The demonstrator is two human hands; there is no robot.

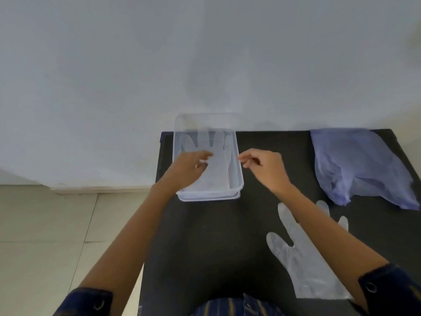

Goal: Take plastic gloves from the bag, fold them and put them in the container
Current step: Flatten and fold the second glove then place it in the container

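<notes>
A clear plastic container point(237, 179) stands at the table's far left. Inside it a transparent plastic glove point(218, 151) lies spread out, its fingers pointing away from me. My left hand point(189, 167) is over the container, with thumb and fingers pinching the glove's left side. At the container's right rim, my right hand point(264, 167) pinches the glove's right edge. A second clear glove point(303, 258) lies flat on the table near me, partly under my right forearm. The pale blue plastic bag point(355, 165) lies crumpled at the far right.
The table point(205, 247) has a black top and is narrow; its left edge drops to a tiled floor point(45, 236). A white wall rises just behind the container and bag. My dark sleeves show at the bottom corners.
</notes>
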